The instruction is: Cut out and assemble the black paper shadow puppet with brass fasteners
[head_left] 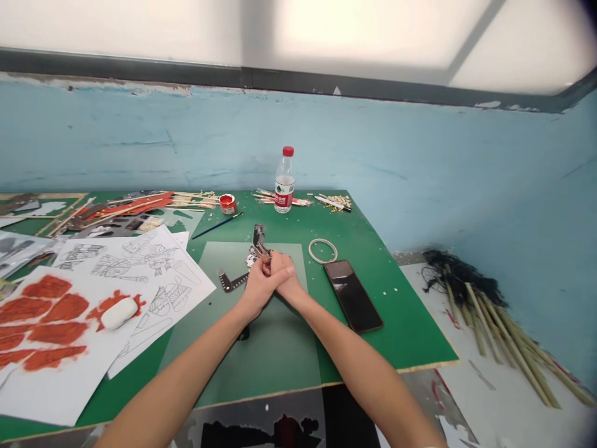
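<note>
- Both hands, left hand (258, 290) and right hand (286, 278), closed together around a metal tool (259, 236), its end jutting out beyond them
- Black dotted cutout (227, 285) just left of them
- Translucent sheet (261, 367) beneath them
- Thin ring (323, 262) and phone (353, 295) to their right
- Bottle (284, 183) and red jar (228, 205) beyond them
- Line drawings (158, 274) farther left

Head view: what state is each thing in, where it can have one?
Left hand, closed, clasped with the right
Right hand, closed, clasped with the left
Metal tool, gripped, partly hidden
Bottle, upright, capped
Paint jar, upright, open
Paintbrush, lying down
Phone, flat, screen dark
Ring, lying flat
</note>
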Available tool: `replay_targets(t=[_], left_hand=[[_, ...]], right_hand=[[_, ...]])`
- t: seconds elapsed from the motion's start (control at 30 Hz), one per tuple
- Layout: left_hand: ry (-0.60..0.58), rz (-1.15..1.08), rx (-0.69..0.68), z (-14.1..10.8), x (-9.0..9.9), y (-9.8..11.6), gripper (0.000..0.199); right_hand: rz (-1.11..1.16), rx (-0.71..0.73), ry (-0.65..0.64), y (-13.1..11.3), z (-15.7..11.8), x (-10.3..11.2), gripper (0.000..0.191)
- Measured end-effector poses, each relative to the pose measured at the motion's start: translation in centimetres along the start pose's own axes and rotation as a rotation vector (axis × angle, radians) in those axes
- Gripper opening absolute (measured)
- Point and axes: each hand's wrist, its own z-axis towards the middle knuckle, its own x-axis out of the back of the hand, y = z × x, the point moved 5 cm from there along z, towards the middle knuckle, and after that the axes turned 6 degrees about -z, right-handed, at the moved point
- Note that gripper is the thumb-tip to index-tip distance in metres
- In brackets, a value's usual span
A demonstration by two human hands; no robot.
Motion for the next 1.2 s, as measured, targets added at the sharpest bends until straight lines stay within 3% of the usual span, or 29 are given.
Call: replay_targets(t=[0.07,0.2,0.27,0.4,0.5,0.9,1.2], left_hand=[[-0.052,-0.043,0.008,0.3,0.0,0.6,0.065],[-0.329,-0.416,0.088,0.9,0.0,3.0,0.090],[-0.389,-0.480,0.160,1.1,0.4,4.0,0.088],[-0.346,-0.407,0.181,1.5,1.2,4.8,0.062],[-0.318,-0.355,0.173,1.6,1.2,4.5,0.053],[-0.276,-0.354,0.110,1.8,1.4,4.6,0.045],[-0.231,-0.411,0.027,2.0,2.0,5.6,0.043]], right_hand=[[0.067,-0.028,-0.031,0.1,0.1,0.2,0.032],[0.230,-0.068,-0.120,0.0,-0.4,0.6,0.057],[0.281,-0.074,-0.153,0.0,-0.8,0.8,0.058],[0.299,-0.081,-0.159,0.1,-1.3,1.5,0.049],[0.215,-0.075,-0.135,0.1,-1.5,2.1,0.044],[0.144,-0.075,-0.126,-0.1,-2.0,2.4,0.048],[-0.036,-0.066,-0.085,-0.2,-2.3,3.6,0.051]])
